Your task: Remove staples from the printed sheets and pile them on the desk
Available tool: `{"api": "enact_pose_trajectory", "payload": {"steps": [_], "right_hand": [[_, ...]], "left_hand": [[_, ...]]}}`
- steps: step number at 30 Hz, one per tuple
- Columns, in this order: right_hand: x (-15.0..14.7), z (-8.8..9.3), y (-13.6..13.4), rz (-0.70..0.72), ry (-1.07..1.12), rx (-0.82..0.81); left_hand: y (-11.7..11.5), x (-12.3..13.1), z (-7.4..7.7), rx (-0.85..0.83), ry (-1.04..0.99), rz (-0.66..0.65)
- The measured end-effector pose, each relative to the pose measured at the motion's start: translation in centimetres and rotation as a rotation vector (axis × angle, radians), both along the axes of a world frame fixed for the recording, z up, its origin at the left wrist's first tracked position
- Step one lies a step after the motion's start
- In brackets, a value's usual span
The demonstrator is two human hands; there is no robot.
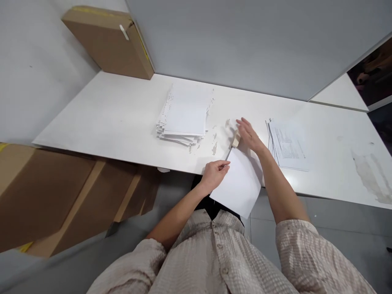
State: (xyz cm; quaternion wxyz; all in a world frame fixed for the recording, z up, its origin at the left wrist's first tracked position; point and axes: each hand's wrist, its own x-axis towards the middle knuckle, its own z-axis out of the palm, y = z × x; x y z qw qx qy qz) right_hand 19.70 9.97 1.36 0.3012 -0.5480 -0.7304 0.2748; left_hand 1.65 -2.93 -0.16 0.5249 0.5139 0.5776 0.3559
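The left hand (216, 175) pinches the left edge of a white sheet (237, 181), which overhangs the bench (131, 122). The right hand (249, 134) is over a small beige tool (235, 139) at the sheet's top corner; I cannot tell whether it grips it. A paper stack (186, 110) lies to the left, printed pages (289, 145) to the right.

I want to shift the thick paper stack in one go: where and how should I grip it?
Take the paper stack by its left and right edges, one hand each side, probably best from the table's near side: it lies flat with sheets jutting unevenly, so a one-corner pinch may leave some behind.
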Motion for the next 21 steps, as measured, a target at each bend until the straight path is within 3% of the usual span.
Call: {"api": "enact_pose_trajectory", "payload": {"steps": [3,7,9,11,13,16,21], "right_hand": [[1.8,1.5,-3.9,-0.314,0.131,0.113],[3.6,1.8,-13.3,-0.72,0.201,-0.026],[3.5,1.4,-17.7,-0.749,0.26,-0.196],[2.9,1.0,-20.4,-0.649,0.443,-0.389],[2.5,1.0,-21.2,-0.567,0.657,-0.49],[2.6,1.8,-20.4,-0.578,0.853,-0.467],[3.6,2.9,-18.0,-0.58,0.686,-0.444]], "left_hand": [[-1.8,-1.3,0.3,0.029,-0.05,-0.042],[-3.3,-2.7,1.0,0.152,-0.108,0.001],[-3.1,-2.4,1.3,0.244,-0.125,0.059],[-2.5,-1.2,1.5,0.35,-0.122,0.075],[-1.9,0.3,1.4,0.456,-0.106,0.049],[-1.2,2.2,1.0,0.561,-0.09,0.025],[-0.6,3.1,0.6,0.536,-0.065,0.082]]}}
